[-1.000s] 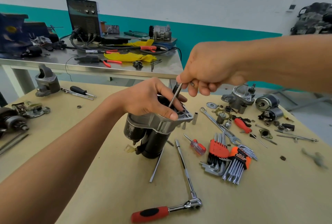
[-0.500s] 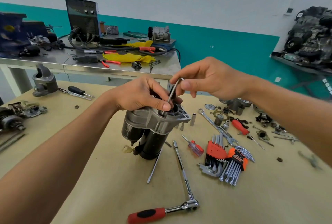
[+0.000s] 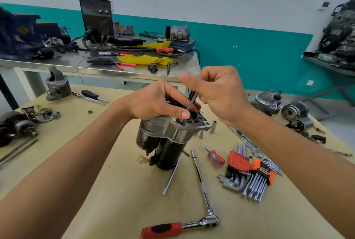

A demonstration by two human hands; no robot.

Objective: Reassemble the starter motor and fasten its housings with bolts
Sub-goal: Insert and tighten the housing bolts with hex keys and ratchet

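Starter motor (image 3: 165, 139) stands upright mid-worktop, left hand (image 3: 157, 102) gripping its silver housing. Right hand (image 3: 217, 91) pinches one long bolt (image 3: 191, 102) entering the top. Nearby: one ratchet (image 3: 184, 226), two hex-key sets (image 3: 247, 173).

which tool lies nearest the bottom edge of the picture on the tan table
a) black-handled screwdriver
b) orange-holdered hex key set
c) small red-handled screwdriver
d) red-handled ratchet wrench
d: the red-handled ratchet wrench with its chrome head lies lowest on the tan table, below the orange-holdered hex key set and the small red-handled screwdriver; the black-handled screwdriver lies far back at the left.
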